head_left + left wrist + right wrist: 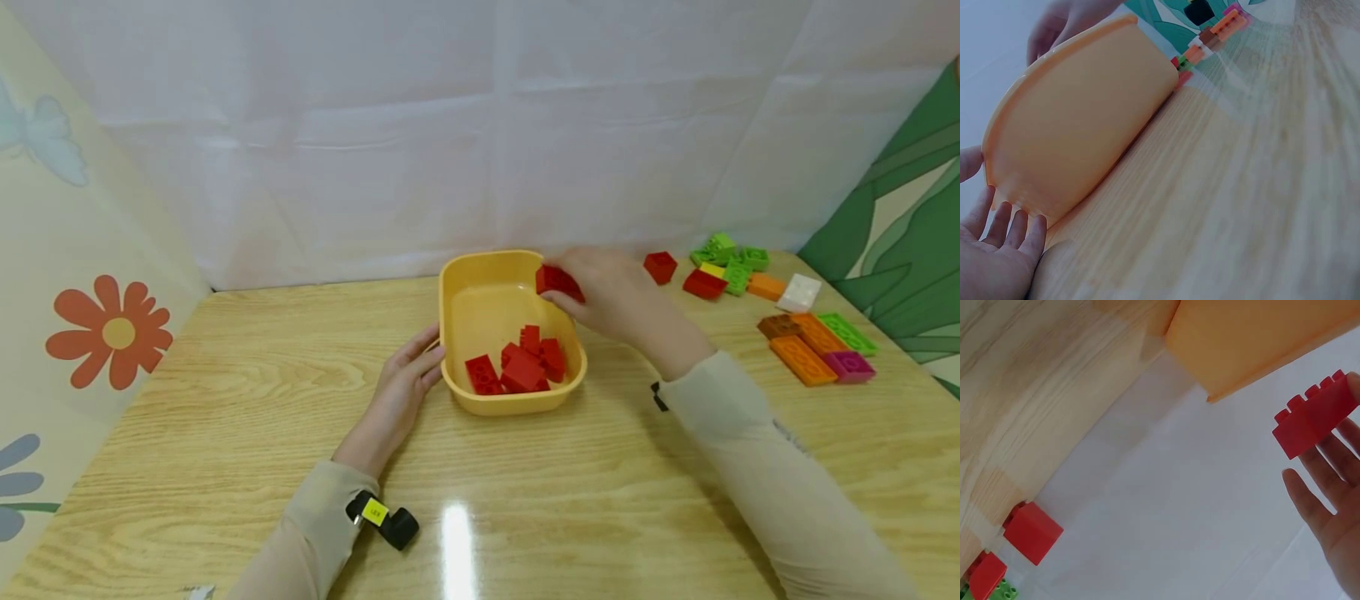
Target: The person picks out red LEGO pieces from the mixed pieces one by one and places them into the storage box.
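Observation:
A yellow plastic bin (487, 406) stands on the table with several red toy bricks (525, 372) gathered at its near end. My left hand (397, 392) is at the bin's left side; the left wrist view shows its fingertips (1036, 226) against the outer wall and the thumb at the rim. Over the bin's right rim, my right hand (611, 300) pinches a long red brick (558, 282) between thumb and fingers. In the right wrist view, that brick's studs point toward the bin and the other fingers extend below it.
Right of the bin lie two red bricks, one a small block (660, 267), the other (705, 284) beside green bricks (738, 276). Farther right are a white brick (800, 292), orange bricks (802, 360) and a magenta brick (849, 366). A white cloth (337, 167) hangs behind the table.

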Demonstrator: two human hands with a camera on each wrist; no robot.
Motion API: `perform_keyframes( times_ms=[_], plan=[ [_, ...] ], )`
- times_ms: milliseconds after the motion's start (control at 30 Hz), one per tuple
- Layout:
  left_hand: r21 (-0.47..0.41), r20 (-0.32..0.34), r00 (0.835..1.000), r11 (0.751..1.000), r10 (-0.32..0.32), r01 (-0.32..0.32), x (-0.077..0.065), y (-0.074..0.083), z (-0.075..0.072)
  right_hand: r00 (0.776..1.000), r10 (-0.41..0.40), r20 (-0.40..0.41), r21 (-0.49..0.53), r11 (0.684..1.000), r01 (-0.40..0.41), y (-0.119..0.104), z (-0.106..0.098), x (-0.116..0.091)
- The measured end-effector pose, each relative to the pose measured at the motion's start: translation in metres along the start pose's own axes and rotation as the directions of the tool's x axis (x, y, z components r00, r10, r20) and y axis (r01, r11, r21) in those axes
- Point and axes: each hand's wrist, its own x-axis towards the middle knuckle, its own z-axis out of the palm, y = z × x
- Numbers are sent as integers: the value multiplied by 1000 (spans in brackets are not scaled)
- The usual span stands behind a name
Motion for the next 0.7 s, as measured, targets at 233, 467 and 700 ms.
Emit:
perform_keyframes(
  times_ms=[233,467,700],
  plan=[
    [5,9,1000,1000,3,-3,1,0,0,999,-51,1,-31,998,51,-15,-1,1],
    [3,6,1000,1000,1,-1,1,0,0,984,-166,-58,-4,986,166,-25,2,2],
    [1,4,1000,1000,5,-5,2,-1,-1,971,-230,-60,23,973,231,-34,6,3]
  ],
)
